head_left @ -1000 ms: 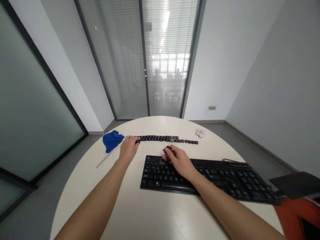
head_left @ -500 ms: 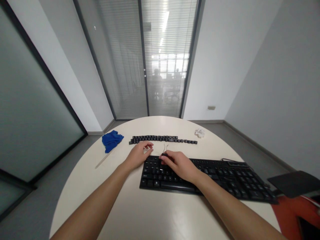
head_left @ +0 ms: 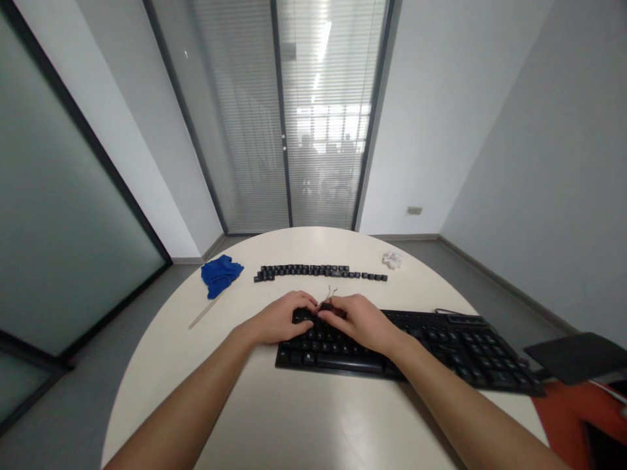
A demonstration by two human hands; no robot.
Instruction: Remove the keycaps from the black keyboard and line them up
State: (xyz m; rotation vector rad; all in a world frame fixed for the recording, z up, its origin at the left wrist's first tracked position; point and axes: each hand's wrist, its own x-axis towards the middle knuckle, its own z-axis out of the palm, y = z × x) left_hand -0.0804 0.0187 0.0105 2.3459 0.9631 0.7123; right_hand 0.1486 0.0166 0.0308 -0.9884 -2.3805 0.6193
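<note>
Left hand [head_left: 281, 318] has come away from the far keycaps and now lies over the left end of the black keyboard [head_left: 353, 363], close beside the right hand [head_left: 361, 320]. Its grip is spread, thumb apart from fingers, dark keys showing between; whether its fingertips touch anything small, I cannot tell. Above the keys, the right grip pinches a dark-handled wire tool [head_left: 326, 306], its two thin prongs pointing away from the person. Loose keycaps [head_left: 306, 269] stand in rows behind the keyboard on the pale worktop [head_left: 294, 418]. Blue cloth [head_left: 220, 275] and a thin stick [head_left: 204, 312] lie left, crumpled white material [head_left: 392, 260] far right.
</note>
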